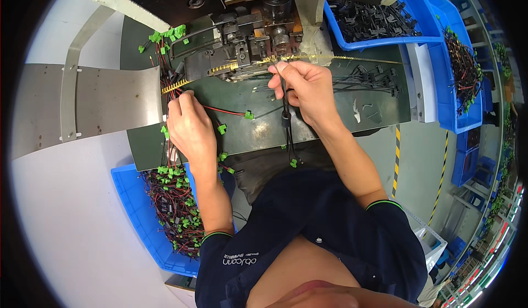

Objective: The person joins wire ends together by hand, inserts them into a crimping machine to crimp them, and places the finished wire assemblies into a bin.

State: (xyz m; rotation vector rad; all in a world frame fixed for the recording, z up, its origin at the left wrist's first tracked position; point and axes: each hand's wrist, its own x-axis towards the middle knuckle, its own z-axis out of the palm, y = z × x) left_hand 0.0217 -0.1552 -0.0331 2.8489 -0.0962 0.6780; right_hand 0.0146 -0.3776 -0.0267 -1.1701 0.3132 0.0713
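Note:
Under the crimping machine (278,30), my right hand (311,91) pinches a black cable (286,104) near its upper end, close to the strip of brass terminals (225,67). That cable hangs down over the table edge, with a black sleeve on it and a green connector (293,163) at its lower end. To the left, my left hand (191,124) has its fingers closed on a bundle of red and black wires (171,92); the fingertips are partly hidden. From beside it a red wire (225,110) runs right to a green connector (249,114).
A blue bin (129,190) of wired green connectors stands at lower left. Black cables with connectors (379,80) lie on the green table (258,129) at right. Blue bins (379,43) with black parts and wires stand beyond. A metal chute (115,93) is at left.

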